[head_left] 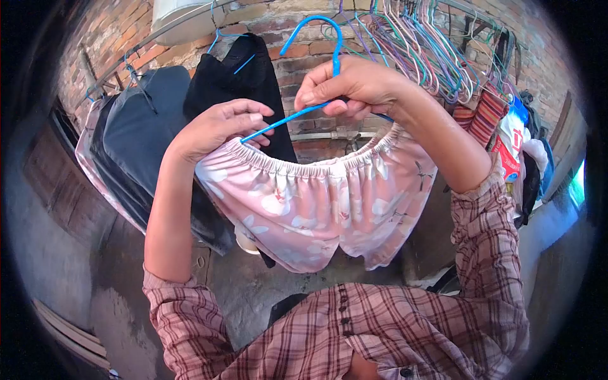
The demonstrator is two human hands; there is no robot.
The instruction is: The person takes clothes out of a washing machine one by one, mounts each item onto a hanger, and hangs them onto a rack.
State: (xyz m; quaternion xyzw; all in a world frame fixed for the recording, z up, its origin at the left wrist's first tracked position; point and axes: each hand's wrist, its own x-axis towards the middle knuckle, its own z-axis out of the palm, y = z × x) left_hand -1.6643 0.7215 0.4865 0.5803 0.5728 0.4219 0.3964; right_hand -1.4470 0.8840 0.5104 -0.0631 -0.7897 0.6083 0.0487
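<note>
In the head view, a pair of pink floral shorts [297, 209] hangs at the centre of the dial, elastic waistband uppermost. A blue hanger [288, 119] slants above it, hook towards 12 o'clock; its lower arm reaches the waistband's corner at about 10 o'clock, while its other arm is mostly hidden. The right hand [358, 88], at 1 o'clock, grasps the hanger just below the hook. The left hand [225, 123], between 10 and 11 o'clock, curls beside that waistband corner; I cannot tell how firmly it grips. A black garment [244, 76] hangs behind at 11 o'clock, a grey garment [142, 120] at 10, a bunch of hangers [418, 47] at 1 and striped cloth [491, 117] at 2. The wearer's plaid shirt [405, 323] fills 6 o'clock.
</note>
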